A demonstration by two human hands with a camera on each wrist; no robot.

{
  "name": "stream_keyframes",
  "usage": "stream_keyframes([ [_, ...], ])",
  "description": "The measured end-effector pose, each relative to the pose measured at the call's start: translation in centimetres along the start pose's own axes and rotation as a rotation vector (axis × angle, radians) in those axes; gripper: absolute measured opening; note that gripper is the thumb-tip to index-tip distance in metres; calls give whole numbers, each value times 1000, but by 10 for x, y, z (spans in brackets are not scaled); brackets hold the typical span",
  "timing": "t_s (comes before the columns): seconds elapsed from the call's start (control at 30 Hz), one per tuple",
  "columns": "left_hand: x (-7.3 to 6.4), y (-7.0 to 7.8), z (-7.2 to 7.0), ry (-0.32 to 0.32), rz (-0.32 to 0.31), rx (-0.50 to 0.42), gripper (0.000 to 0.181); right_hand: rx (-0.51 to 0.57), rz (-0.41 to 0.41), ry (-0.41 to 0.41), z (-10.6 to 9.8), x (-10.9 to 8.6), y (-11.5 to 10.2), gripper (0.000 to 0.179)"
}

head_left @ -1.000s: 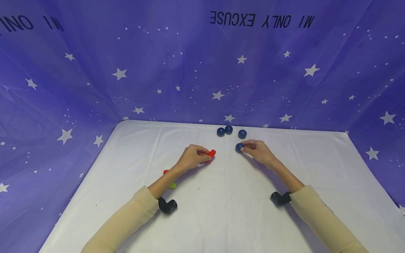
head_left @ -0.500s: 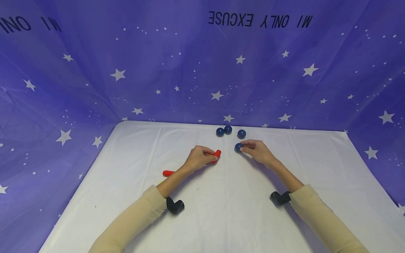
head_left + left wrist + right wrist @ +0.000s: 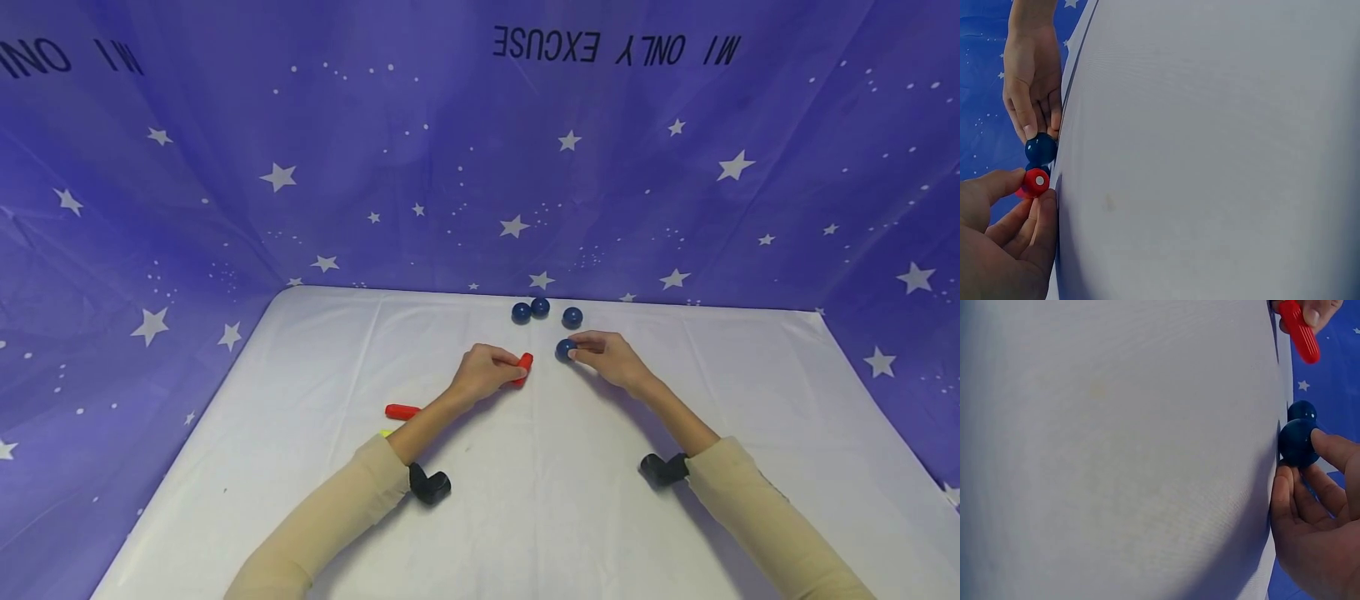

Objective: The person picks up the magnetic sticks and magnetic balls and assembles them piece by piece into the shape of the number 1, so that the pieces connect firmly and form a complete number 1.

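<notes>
My left hand [image 3: 483, 372] pinches a short red rod [image 3: 527, 360] between thumb and fingers, and the rod leans upright. In the left wrist view the rod's end [image 3: 1036, 182] shows a white dot; in the right wrist view its side [image 3: 1301, 332] looks ribbed. My right hand [image 3: 611, 360] pinches a glossy blue ball [image 3: 565, 350] at the table surface, thumb on one side. A small gap parts the ball from the red rod. Behind them lie three more blue balls: two side by side [image 3: 521, 312] and one apart [image 3: 572, 317].
Another red rod [image 3: 402, 412] lies beyond my left forearm, partly hidden by it. A yellow-green piece [image 3: 386, 432] peeks out beside the sleeve. The white-covered table [image 3: 525, 517] ends at a purple star-printed curtain [image 3: 420, 167]. Black wrist cameras [image 3: 431, 485] sit at both cuffs.
My left hand has carried the red rod to the right, closer to the blue ball. Its forearm uncovers more of the other red rod. The right hand stays in place.
</notes>
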State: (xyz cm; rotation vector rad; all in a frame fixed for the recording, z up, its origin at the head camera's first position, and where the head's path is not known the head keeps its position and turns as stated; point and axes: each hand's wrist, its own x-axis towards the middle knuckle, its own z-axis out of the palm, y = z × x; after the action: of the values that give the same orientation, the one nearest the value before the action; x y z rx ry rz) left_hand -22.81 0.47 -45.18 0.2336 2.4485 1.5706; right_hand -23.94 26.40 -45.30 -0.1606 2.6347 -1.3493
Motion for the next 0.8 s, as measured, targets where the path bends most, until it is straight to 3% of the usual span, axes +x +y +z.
stream_keyframes([
  [0.8,11,4,10,44,-50,13,18,-22,-10,-6,9,8,-12,44],
])
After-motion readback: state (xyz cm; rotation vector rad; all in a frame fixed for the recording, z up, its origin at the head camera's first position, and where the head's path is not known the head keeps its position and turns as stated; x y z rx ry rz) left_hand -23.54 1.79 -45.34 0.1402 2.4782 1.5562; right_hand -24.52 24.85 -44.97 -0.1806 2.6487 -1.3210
